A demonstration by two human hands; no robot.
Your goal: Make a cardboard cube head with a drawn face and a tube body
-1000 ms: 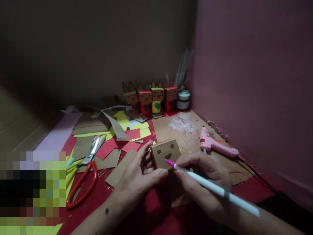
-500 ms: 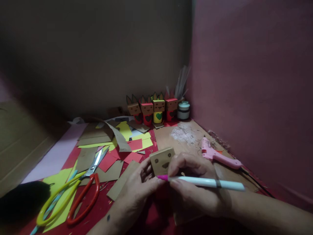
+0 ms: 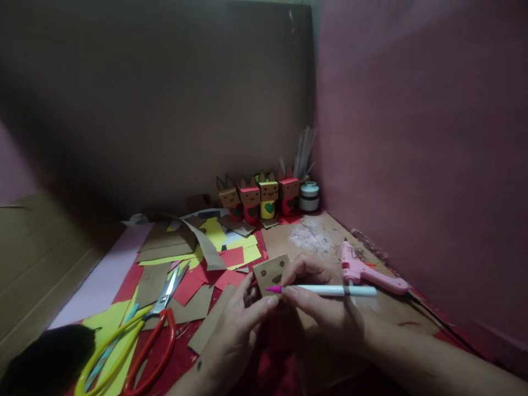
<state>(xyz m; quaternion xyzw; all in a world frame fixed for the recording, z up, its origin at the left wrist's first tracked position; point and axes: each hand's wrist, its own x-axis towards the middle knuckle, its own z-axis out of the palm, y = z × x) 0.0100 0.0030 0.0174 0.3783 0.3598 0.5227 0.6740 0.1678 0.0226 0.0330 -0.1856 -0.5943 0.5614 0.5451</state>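
Note:
My left hand [image 3: 243,316] is closed around the lower left side of a small cardboard box head [image 3: 270,272], which bears two drawn eyes and a dark nose. Between the thumb and fingers of my right hand [image 3: 319,291] lies a white marker pen [image 3: 325,290] with a magenta tip. That tip is over the front of the cardboard face, below the nose; whether it touches cannot be made out. Beneath the head a dim red part shows, mostly hidden by my hands.
Scissors [image 3: 165,300] with yellow and red handles lie at left, near a black yarn-like bundle [image 3: 49,357]. Behind are paper and cardboard scraps [image 3: 165,245], several box-headed figures [image 3: 269,198] and a pale jar [image 3: 309,196]. A pink glue gun [image 3: 367,272] lies at right by the wall.
The marker's tip has risen slightly onto the cardboard face, and the pen lies more level. The whole view has shifted, with the table lower in the picture. Both hands keep their hold.

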